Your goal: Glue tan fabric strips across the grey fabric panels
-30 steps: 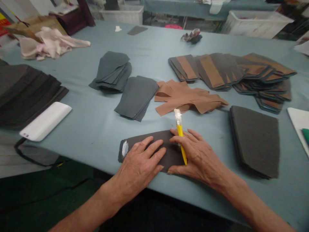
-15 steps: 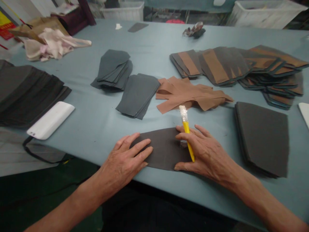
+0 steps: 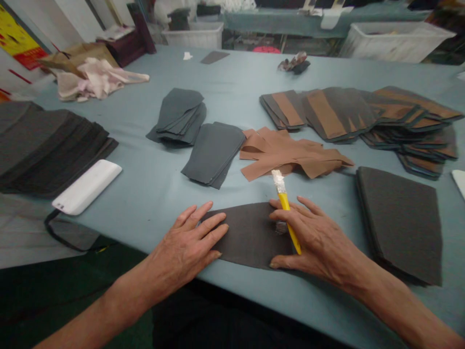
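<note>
- Dark-grey, flat, tapering panel of thin sheet material (image 3: 247, 237) is lying on the blue-green table (image 3: 163, 203), directly before the person, between the hands.
- By its look, the panel is promising to be light and bendable, yet firm enough to stay flat; its dull face is suggesting little slip. Its two long edges are offering the likeliest hold, with any wet white coating best avoided.
- Left hand (image 3: 194, 237) is resting palm down over the panel's narrower end, fingers spread apart and not clamping, thumb near the close edge; the forearm is reaching in from the lower left.
- Right hand (image 3: 312, 232) is spanning the wider end, thumb by the near edge and fingertips by the far one, its forearm slanting in from the lower right.
- That same hand is also gripping a slim brush with a yellow handle and white-coated bristles (image 3: 284, 202), bristles pointing away from the person; exactly which fingers are pinching it, I cannot tell.
- Loose brown strips (image 3: 294, 155) are lying just beyond the bristles.
</note>
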The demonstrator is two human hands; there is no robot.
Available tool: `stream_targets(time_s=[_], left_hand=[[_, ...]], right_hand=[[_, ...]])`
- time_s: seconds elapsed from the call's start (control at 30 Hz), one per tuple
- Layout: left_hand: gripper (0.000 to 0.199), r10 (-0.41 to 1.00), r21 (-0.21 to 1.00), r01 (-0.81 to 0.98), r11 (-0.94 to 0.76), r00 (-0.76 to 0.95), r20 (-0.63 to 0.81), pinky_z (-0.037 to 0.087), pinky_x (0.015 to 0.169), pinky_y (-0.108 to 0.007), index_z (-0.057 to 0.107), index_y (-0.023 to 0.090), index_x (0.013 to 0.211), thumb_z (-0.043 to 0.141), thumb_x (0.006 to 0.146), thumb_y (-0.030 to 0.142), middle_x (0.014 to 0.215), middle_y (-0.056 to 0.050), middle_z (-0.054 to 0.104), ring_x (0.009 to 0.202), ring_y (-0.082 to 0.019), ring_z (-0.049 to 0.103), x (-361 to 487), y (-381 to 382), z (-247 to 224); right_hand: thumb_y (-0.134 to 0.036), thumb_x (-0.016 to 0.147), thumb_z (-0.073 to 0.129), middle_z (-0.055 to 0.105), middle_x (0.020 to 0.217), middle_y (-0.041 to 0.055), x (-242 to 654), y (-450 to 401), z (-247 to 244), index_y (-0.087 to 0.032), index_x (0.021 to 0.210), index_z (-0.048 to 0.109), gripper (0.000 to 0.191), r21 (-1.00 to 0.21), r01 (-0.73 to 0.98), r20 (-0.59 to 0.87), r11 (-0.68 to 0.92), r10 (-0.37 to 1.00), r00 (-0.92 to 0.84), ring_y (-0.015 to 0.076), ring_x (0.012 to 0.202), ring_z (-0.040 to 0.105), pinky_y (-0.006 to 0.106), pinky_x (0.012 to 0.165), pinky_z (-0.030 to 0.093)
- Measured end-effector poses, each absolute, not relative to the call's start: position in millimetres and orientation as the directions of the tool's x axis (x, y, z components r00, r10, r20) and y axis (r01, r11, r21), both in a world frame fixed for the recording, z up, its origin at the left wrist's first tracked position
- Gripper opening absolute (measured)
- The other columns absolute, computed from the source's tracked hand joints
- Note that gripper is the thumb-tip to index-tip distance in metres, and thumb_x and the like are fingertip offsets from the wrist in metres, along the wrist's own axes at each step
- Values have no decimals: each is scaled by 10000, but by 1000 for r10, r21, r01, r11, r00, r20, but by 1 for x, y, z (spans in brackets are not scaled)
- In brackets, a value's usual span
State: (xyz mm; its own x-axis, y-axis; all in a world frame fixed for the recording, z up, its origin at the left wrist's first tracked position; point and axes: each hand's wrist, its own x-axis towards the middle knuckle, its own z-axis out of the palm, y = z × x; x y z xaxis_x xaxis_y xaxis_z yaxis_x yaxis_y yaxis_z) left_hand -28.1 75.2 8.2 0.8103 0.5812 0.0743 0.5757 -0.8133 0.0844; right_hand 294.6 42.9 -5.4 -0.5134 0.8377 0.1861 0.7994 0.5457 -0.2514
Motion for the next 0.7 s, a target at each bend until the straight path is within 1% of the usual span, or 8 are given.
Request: stream_targets(time_s=[0.07, 0.17, 0.37, 0.53, 0.7], left_hand=[[439, 581, 93, 577, -812, 813, 29, 362, 1237, -534, 630, 219, 1413, 689, 997, 344, 1552, -83, 615, 1527, -363, 437, -26, 80, 10], [458, 564, 94, 563, -821, 826, -18, 376, 1232, -538, 626, 222, 1405, 706, 989, 397, 1571, -87, 595, 1533, -369, 433, -22, 87, 14], [540, 559, 92, 561, -823, 828, -52, 370, 1239, -552, 613, 200, 1416, 752, 956, 445, 1589, -112, 574, 1530, -382, 442, -10, 93, 12], [559, 589, 122, 586, -801, 808, -9, 368, 1244, -560, 625, 180, 1393, 780, 933, 456, 1583, -121, 580, 1536, -389, 435, 7, 88, 6], [579, 608, 153, 596, -789, 792, 52, 403, 1231, -549, 615, 160, 1393, 769, 937, 482, 1565, -137, 596, 1508, -376, 481, 30, 83, 1]], right_hand=[[-557, 666, 980, 670, 1431, 226, 294, 43, -4, -248, 1269, 489, 836, -248, 800, 177, 547, 837, -517, 391, 1332, 656, 678, 1170, 437], [-551, 652, 990, 675, 1423, 226, 293, 43, -3, -253, 1261, 484, 846, -247, 803, 177, 542, 840, -513, 385, 1323, 663, 676, 1172, 438], [-553, 644, 994, 691, 1406, 209, 293, 43, -4, -262, 1255, 483, 848, -263, 798, 190, 542, 840, -508, 381, 1264, 702, 675, 1152, 465], [-528, 587, 1023, 706, 1377, 218, 292, 44, -5, -256, 1249, 480, 898, -246, 790, 220, 562, 826, -520, 382, 1274, 697, 661, 1134, 490], [-497, 534, 1045, 711, 1360, 229, 291, 44, -8, -255, 1250, 489, 939, -240, 793, 254, 560, 824, -506, 390, 1239, 714, 675, 1125, 492]])
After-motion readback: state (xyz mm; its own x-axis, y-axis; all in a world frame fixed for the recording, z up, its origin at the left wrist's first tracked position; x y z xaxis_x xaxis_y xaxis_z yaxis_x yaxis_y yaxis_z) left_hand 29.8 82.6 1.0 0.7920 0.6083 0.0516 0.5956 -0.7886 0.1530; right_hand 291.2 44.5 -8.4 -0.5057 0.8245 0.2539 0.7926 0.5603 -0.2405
